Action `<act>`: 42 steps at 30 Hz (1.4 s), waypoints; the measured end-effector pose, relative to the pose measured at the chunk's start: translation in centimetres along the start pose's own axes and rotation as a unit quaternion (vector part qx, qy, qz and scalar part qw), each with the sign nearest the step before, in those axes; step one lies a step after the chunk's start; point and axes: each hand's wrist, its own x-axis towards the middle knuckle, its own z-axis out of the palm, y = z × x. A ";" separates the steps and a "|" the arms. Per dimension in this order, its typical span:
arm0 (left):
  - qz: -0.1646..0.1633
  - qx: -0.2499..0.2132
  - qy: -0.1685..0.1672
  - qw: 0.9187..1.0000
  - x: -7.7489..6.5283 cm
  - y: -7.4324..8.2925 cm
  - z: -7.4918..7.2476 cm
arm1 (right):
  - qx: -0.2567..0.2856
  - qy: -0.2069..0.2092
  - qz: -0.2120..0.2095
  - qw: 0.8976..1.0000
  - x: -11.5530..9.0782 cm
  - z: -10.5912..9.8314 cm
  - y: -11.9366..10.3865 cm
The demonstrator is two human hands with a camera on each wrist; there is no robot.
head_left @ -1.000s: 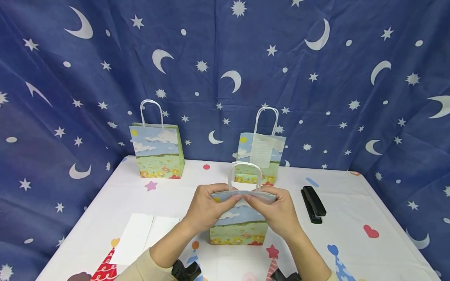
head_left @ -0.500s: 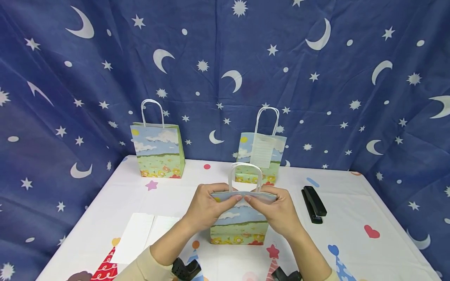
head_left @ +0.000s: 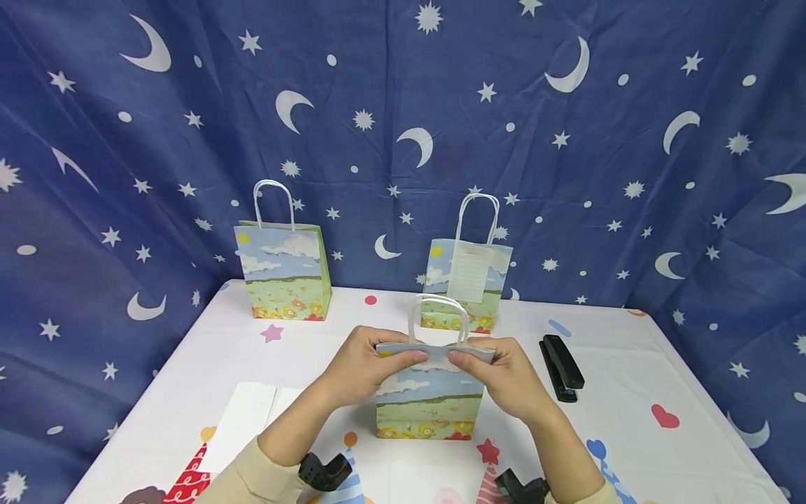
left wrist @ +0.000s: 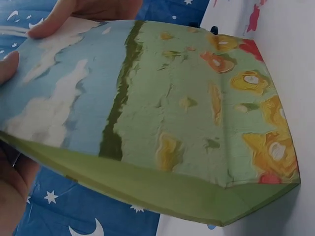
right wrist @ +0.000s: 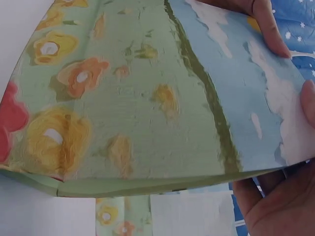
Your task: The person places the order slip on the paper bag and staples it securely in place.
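Note:
A small paper gift bag [head_left: 429,402], printed with a sky, meadow and flowers, stands upright at the table's front middle with its white handles raised. My left hand [head_left: 362,367] pinches its top edge on the left, thumb in front and fingers behind. On the right side of that edge, my right hand [head_left: 513,374] holds it the same way. Both thumbs lie flat on the printed front, with a gap between them. The left wrist view shows the bag's green folded side [left wrist: 147,182]. Most fingers are hidden behind the bag in the head view.
Another such bag [head_left: 283,269] stands at the back left. Behind the held one is a third [head_left: 431,280], with a lined paper slip [head_left: 467,273] on its front. A black stapler [head_left: 560,367] lies at right, white paper sheets [head_left: 242,420] at left.
My thumbs, which nearly met at the middle of the bag's top, have slid apart toward its sides. The top edge now looks straighter. The bag stays in place.

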 end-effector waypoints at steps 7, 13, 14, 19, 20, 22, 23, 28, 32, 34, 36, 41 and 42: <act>-0.007 -0.036 -0.044 0.998 0.1 -0.3 -0.9 | 0.012 -0.018 -0.003 1.000 -0.1 -0.5 0.2; -0.002 -0.027 -0.055 0.998 0.2 -0.1 -1.7 | 0.021 -0.029 -0.008 0.999 -0.1 -0.7 0.2; -0.002 -0.021 -0.055 0.998 0.2 -0.1 -1.9 | 0.022 -0.029 -0.009 0.999 -0.1 -0.7 0.1; -0.018 0.018 -0.060 0.998 0.0 0.3 -2.7 | 0.013 -0.020 -0.008 1.000 -0.2 -0.7 0.2; -0.022 0.019 -0.062 0.998 -0.1 0.3 -2.9 | 0.009 -0.018 -0.006 1.000 -0.2 -0.6 0.3; -0.030 0.023 -0.064 0.997 -0.3 0.3 -3.2 | 0.001 -0.014 -0.002 1.000 -0.2 -0.6 0.3; -0.034 0.023 -0.067 0.997 -0.4 0.3 -3.5 | -0.001 -0.014 0.001 1.000 -0.2 -0.6 0.2; -0.049 0.056 -0.061 0.995 -1.2 0.5 -4.6 | -0.006 -0.014 0.010 1.000 -0.2 -0.6 -0.1; -0.056 0.085 -0.051 0.993 -2.0 0.6 -5.6 | -0.010 -0.015 0.013 1.000 -0.2 -0.6 -0.1; -0.056 0.100 -0.050 0.992 -2.4 0.5 -6.0 | -0.015 -0.012 0.012 1.000 -0.2 -0.6 -0.1; -0.062 0.114 -0.049 0.990 -2.9 0.2 -6.5 | -0.018 -0.010 0.013 1.000 -0.2 -0.6 -0.1; -0.091 0.158 -0.053 0.982 -4.2 -1.1 -7.8 | -0.019 -0.004 0.019 1.000 -0.3 -0.7 -0.1; -0.096 0.172 -0.054 0.979 -4.5 -1.4 -8.1 | -0.018 -0.003 0.018 1.000 -0.4 -0.7 -0.1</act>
